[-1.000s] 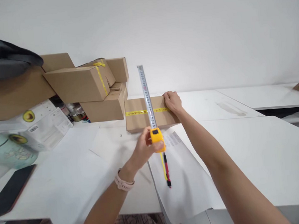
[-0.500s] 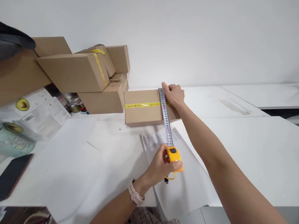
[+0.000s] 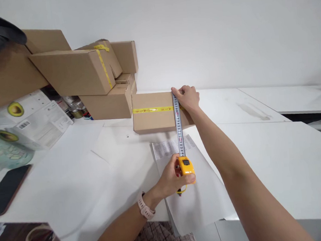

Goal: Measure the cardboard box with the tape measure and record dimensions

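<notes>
My left hand (image 3: 171, 177) is closed around a yellow tape measure (image 3: 186, 167) with a black patch on its top. The printed silver blade (image 3: 179, 128) runs out from it, away from me, across the top of a taped cardboard box (image 3: 153, 120). At the box's far edge my right hand (image 3: 188, 98) holds the blade's end, thumb against it and fingers curled. The blade's tip is hidden under the thumb. Beneath the tape measure lies a printed sheet of paper (image 3: 195, 192), with rows of small text at its top.
Cardboard boxes (image 3: 69, 74) are stacked at the back left. Below them stand a white carton with avocado pictures (image 3: 41, 121) and a mint-green bottle (image 3: 11, 150). A dark phone (image 3: 7, 190) lies on the white table (image 3: 119, 169). A white wall (image 3: 198, 34) rises behind.
The view has shifted slightly, so the boxes sit a little higher in it. Both hands keep their hold, and the blade is out about as far as before.
</notes>
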Demonstrator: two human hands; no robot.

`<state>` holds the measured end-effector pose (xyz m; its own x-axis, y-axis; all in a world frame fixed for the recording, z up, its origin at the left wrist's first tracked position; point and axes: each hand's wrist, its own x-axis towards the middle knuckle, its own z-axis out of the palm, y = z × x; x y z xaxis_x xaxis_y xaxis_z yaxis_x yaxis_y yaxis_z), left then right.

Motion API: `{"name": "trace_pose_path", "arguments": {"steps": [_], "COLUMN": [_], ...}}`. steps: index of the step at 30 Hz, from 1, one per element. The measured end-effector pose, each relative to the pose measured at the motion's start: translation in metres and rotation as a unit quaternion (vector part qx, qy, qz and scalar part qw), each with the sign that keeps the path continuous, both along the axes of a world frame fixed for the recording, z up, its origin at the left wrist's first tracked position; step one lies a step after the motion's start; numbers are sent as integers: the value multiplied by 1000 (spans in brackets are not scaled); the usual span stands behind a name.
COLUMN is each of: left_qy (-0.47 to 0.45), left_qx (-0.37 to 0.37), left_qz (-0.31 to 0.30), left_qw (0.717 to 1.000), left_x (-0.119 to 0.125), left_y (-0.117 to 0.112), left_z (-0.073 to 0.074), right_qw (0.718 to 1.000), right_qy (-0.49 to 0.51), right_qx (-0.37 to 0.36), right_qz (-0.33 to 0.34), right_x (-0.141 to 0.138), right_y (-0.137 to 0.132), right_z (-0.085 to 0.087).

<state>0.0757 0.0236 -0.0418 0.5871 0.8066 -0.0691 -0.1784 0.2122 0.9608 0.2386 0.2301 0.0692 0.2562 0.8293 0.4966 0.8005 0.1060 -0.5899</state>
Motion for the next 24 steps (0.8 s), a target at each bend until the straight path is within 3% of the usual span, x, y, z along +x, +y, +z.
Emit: {"name": "trace_pose_path", "arguments": {"steps": [4,9,13,19,24], "left_qy": [-9,22,71,97,114], "left_qx": [-1,33,47,76,95], "left_qz": [1,-14,-32,-35,-45], "left_qw": [1000,999,996,992,988], "left_x": [-5,-22,-35,-48,-51], "left_y": [-6,-38,-64,-75,-76], "left_z": [6,21,12,-15,-23], "right_qw": [1000,999,996,990,990], "right_qy": [-10,-37,-87,-96,-109], "right_qx": [2,-3,31,87,94], "right_qz": [-5,-9,-11,-48,-9], "right_x": [1,2,1,6,11], "right_y": [2,0,-28,-100,-125], "right_z": [-1,-3,-12,-59,-103]}}
